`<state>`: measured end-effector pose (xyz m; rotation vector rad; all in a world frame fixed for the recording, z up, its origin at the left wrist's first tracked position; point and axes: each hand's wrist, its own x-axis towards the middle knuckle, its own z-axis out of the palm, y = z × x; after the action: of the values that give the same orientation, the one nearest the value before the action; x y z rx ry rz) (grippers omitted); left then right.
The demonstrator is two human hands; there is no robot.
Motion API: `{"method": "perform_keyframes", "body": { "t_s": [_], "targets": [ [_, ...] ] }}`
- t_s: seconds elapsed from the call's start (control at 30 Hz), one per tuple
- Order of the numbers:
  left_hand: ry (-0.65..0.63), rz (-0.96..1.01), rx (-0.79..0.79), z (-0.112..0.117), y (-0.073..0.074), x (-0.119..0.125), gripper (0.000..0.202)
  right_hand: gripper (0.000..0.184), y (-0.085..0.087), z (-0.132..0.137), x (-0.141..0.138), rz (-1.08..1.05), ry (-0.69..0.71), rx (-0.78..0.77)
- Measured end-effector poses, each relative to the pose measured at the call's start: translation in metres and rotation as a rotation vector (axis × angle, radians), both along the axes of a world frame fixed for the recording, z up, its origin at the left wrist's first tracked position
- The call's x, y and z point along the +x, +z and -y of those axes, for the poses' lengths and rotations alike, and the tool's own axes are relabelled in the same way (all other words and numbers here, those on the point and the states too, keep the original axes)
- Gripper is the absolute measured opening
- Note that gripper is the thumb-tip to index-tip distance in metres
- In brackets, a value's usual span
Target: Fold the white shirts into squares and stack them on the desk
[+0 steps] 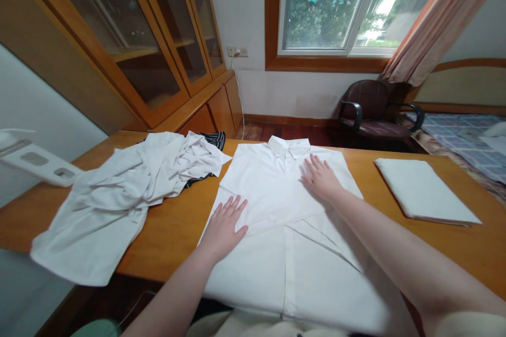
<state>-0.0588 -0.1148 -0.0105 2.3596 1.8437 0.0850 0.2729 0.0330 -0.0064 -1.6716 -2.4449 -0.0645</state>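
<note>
Left hand (228, 224) and right hand (321, 178): fingers spread, pinching nothing. Beneath both, one white collared shirt (274, 202), on wooden desk (373, 181); long axis toward the person; right hand nearer the collar (289, 147).

In the frame's lower centre a shirt (272, 210) is lying on the table (174, 237), between a clothes heap (118, 189) at left and a folded cloth (427, 189) at right. Behind, a chair (367, 105) is standing at upper right.
</note>
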Motion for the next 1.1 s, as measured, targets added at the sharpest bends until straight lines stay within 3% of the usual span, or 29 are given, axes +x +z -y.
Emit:
{"method": "perform_keyframes", "body": {
  "t_s": [0.1, 0.2, 0.3, 0.47, 0.57, 0.8, 1.1],
  "targets": [
    [-0.002, 0.000, 0.004, -0.001, 0.000, 0.000, 0.065, 0.069, -0.006, 0.043, -0.035, -0.017, 0.183, -0.160],
    [0.002, -0.002, -0.007, -0.001, 0.001, 0.000, 0.065, 0.072, -0.011, 0.062, -0.037, -0.002, 0.166, -0.211],
    [0.003, -0.001, -0.012, -0.001, 0.002, 0.000, 0.065, 0.072, -0.013, 0.055, -0.010, 0.018, 0.077, -0.216],
    [0.003, 0.002, -0.003, -0.001, -0.001, -0.001, 0.064, 0.073, -0.016, 0.035, 0.057, 0.070, -0.200, -0.192],
    [-0.006, 0.003, 0.014, -0.001, -0.002, -0.002, 0.063, 0.075, -0.016, 0.029, 0.080, 0.080, -0.314, -0.189],
    [-0.005, -0.020, 0.009, -0.001, -0.002, -0.001, 0.063, 0.078, -0.021, 0.021, 0.087, 0.083, -0.368, -0.183],
    [0.014, -0.046, -0.161, -0.014, 0.010, 0.006, 0.065, 0.078, -0.019, 0.009, 0.087, 0.095, -0.362, -0.193]
  ]
}}
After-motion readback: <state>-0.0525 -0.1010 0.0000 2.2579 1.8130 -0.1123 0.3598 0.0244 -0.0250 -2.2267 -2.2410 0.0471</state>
